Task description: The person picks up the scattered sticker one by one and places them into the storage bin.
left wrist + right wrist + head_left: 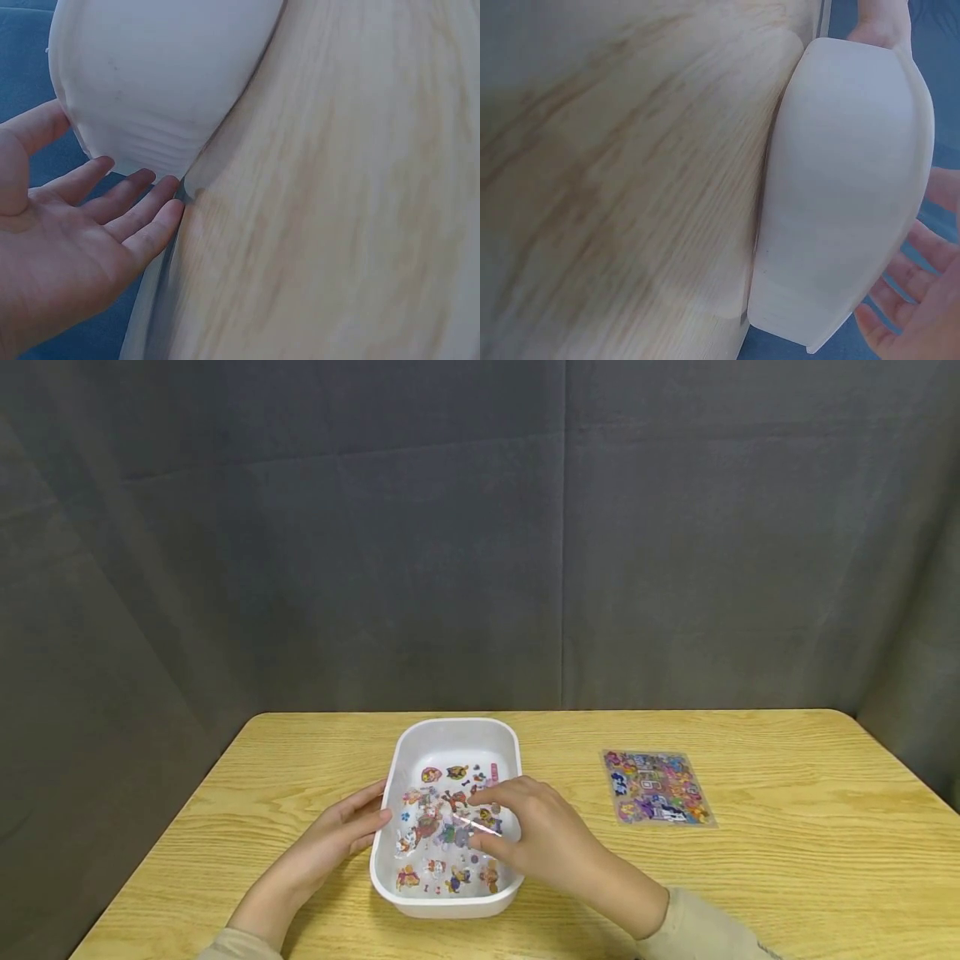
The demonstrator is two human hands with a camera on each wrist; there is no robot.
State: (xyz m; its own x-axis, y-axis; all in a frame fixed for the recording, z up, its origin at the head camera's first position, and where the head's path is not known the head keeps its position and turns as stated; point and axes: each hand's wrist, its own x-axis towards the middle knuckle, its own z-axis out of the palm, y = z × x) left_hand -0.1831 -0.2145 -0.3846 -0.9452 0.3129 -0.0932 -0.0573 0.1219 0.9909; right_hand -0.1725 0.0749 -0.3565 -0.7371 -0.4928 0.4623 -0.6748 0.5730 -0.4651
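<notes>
A white plastic tub [457, 906] stands on the table, with clear sticker sheets [459, 878] of small cartoon figures lying inside it. At its left side, my left hand [330, 837] holds the rim, thumb over the edge and fingers along the outer wall. The left wrist view has these fingers [124, 214] spread against the tub's side. My right hand [540, 831] reaches over the right rim, above the stickers. Its thumb and index finger are bent with a gap between the tips. In the right wrist view its separated fingers [911, 277] show past the tub's rim.
Another colourful sticker sheet [660, 787] lies flat on the wooden table [810, 868], right of the tub. Behind the table's far edge hangs a dark grey cloth [420, 568], which also runs along both sides.
</notes>
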